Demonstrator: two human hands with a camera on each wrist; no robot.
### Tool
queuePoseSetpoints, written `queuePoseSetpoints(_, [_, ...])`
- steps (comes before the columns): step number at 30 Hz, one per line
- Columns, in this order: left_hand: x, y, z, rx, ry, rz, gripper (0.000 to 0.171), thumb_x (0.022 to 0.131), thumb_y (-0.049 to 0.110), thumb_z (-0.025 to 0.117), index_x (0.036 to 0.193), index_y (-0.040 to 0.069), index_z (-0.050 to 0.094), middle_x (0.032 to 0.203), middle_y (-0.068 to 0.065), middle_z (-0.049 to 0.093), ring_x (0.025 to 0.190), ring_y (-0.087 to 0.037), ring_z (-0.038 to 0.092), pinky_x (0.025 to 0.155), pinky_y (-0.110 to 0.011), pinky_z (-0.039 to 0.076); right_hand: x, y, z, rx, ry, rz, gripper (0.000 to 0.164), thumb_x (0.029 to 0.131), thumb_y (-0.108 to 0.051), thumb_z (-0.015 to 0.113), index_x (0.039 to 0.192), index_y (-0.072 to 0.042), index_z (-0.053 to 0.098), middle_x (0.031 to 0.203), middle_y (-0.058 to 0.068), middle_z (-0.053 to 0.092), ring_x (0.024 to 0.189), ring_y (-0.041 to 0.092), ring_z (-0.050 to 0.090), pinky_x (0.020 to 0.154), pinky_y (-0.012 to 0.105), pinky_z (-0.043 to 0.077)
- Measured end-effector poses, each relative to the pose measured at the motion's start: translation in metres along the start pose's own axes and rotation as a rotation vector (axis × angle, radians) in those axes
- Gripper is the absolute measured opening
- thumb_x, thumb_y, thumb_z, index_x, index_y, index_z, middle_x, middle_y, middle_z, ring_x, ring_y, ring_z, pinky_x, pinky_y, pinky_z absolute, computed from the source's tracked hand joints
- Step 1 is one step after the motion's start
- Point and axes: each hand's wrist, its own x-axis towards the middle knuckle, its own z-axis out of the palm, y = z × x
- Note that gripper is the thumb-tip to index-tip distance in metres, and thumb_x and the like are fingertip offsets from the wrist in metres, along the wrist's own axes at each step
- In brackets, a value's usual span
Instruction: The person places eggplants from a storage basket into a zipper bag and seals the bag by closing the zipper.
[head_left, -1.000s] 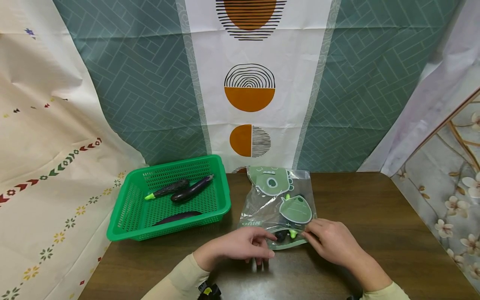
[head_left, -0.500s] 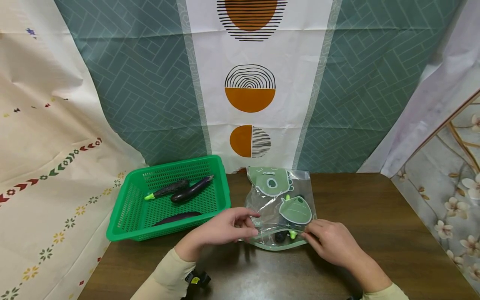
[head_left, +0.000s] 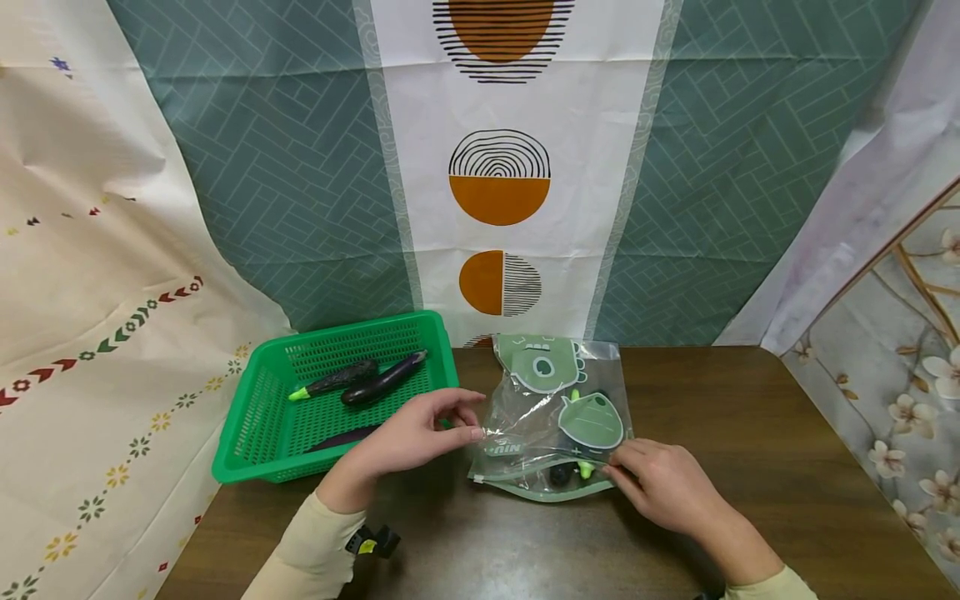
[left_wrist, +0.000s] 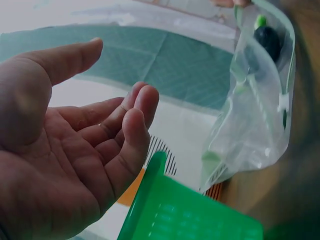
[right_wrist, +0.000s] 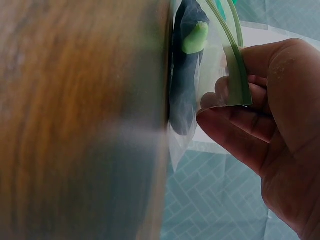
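Note:
A clear zip bag point(head_left: 525, 417) with green printed shapes lies on the table, its mouth toward me and parted. Inside it are dark vegetables with bright green tips point(right_wrist: 196, 37), seen through the film in the right wrist view. My right hand point(head_left: 663, 483) pinches the bag's right corner at the green-edged mouth between thumb and fingers. My left hand point(head_left: 420, 429) hovers between bag and basket, holding nothing, fingers loosely bent. In the left wrist view a small white slider point(left_wrist: 284, 102) sits on the bag's zip edge.
Left of the bag stands a green plastic basket point(head_left: 247, 417). In it lie a dark eggplant point(head_left: 384, 379), a rough dark vegetable with a green tip point(head_left: 341, 379) and another purple one point(head_left: 345, 437), partly hidden by my left hand. A patterned cloth point(head_left: 645, 208) hangs behind the brown table point(head_left: 720, 417).
My left hand has moved left and away from the bag's mouth toward the basket, uncovering the bag's left corner. My right hand keeps its hold on the right corner.

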Motion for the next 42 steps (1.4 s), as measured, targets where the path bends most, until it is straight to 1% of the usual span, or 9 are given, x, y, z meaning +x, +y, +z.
queuePoseSetpoints(4, [-0.003, -0.004, -0.008, 0.039, 0.037, -0.017, 0.05, 0.107, 0.034, 0.077, 0.15, 0.01, 0.067, 0.112, 0.006, 0.074, 0.106, -0.018, 0.067, 0.085, -0.035, 0.057, 0.0, 0.0, 0.0, -0.002, 0.003, 0.0, 0.023, 0.087, -0.018, 0.094, 0.088, -0.025, 0.073, 0.083, -0.018, 0.065, 0.072, -0.001, 0.058, 0.058, 0.027, 0.051])
queuePoseSetpoints(11, [-0.008, -0.011, -0.023, 0.114, 0.098, -0.044, 0.051, 0.107, 0.038, 0.077, 0.15, 0.013, 0.068, 0.114, 0.007, 0.074, 0.109, -0.015, 0.068, 0.086, -0.035, 0.058, 0.0, 0.001, 0.001, -0.018, 0.027, -0.024, 0.023, 0.086, -0.018, 0.094, 0.087, -0.025, 0.072, 0.082, -0.017, 0.065, 0.072, 0.0, 0.06, 0.059, 0.028, 0.052])
queuePoseSetpoints(16, [-0.012, -0.015, -0.031, 0.138, 0.137, -0.032, 0.049, 0.108, 0.035, 0.077, 0.15, 0.012, 0.069, 0.123, 0.0, 0.074, 0.111, -0.018, 0.067, 0.089, -0.038, 0.059, 0.002, 0.002, 0.001, -0.011, 0.028, -0.028, 0.024, 0.085, -0.017, 0.094, 0.087, -0.024, 0.072, 0.082, -0.017, 0.065, 0.072, 0.001, 0.06, 0.058, 0.028, 0.052])
queuePoseSetpoints(19, [-0.015, -0.017, -0.036, 0.152, 0.147, -0.031, 0.048, 0.108, 0.034, 0.077, 0.15, 0.011, 0.069, 0.127, -0.006, 0.074, 0.112, -0.019, 0.067, 0.09, -0.039, 0.059, 0.002, 0.002, 0.001, -0.009, 0.024, -0.024, 0.024, 0.085, -0.016, 0.094, 0.088, -0.025, 0.072, 0.082, -0.018, 0.065, 0.073, 0.001, 0.06, 0.058, 0.028, 0.052])
queuePoseSetpoints(22, [-0.018, -0.021, -0.041, 0.166, 0.158, -0.047, 0.048, 0.107, 0.033, 0.077, 0.149, 0.011, 0.069, 0.128, -0.007, 0.074, 0.113, -0.02, 0.067, 0.09, -0.04, 0.059, 0.002, 0.002, 0.001, -0.011, 0.019, -0.018, 0.024, 0.086, -0.017, 0.094, 0.088, -0.025, 0.072, 0.082, -0.018, 0.065, 0.073, 0.001, 0.06, 0.058, 0.028, 0.052])
queuePoseSetpoints(26, [-0.023, -0.027, -0.048, 0.186, 0.172, -0.078, 0.048, 0.108, 0.033, 0.077, 0.15, 0.013, 0.069, 0.131, -0.006, 0.073, 0.113, -0.02, 0.067, 0.089, -0.041, 0.06, 0.002, 0.001, 0.001, -0.009, 0.013, -0.015, 0.023, 0.086, -0.017, 0.094, 0.088, -0.025, 0.072, 0.082, -0.018, 0.066, 0.073, 0.0, 0.06, 0.058, 0.028, 0.051])
queuePoseSetpoints(35, [-0.031, -0.044, -0.065, 0.245, 0.189, -0.12, 0.049, 0.109, 0.036, 0.075, 0.151, 0.011, 0.068, 0.132, -0.004, 0.071, 0.116, -0.023, 0.07, 0.086, -0.041, 0.058, 0.001, 0.0, 0.001, -0.003, 0.015, -0.016, 0.023, 0.086, -0.017, 0.094, 0.088, -0.024, 0.073, 0.082, -0.018, 0.066, 0.073, 0.001, 0.06, 0.058, 0.028, 0.052])
queuePoseSetpoints(39, [-0.033, -0.05, -0.071, 0.283, 0.192, -0.137, 0.052, 0.109, 0.038, 0.075, 0.151, 0.009, 0.067, 0.134, -0.009, 0.072, 0.12, -0.028, 0.071, 0.089, -0.045, 0.059, 0.001, 0.0, 0.0, -0.008, 0.017, -0.012, 0.022, 0.086, -0.018, 0.094, 0.088, -0.024, 0.073, 0.083, -0.017, 0.067, 0.074, 0.001, 0.062, 0.059, 0.029, 0.053])
queuePoseSetpoints(42, [-0.034, -0.054, -0.074, 0.303, 0.184, -0.151, 0.052, 0.109, 0.037, 0.076, 0.151, 0.008, 0.067, 0.134, -0.012, 0.073, 0.122, -0.031, 0.071, 0.095, -0.05, 0.06, 0.0, 0.0, 0.0, -0.007, 0.012, -0.005, 0.022, 0.087, -0.019, 0.094, 0.088, -0.024, 0.073, 0.083, -0.018, 0.067, 0.074, 0.001, 0.061, 0.059, 0.029, 0.053])
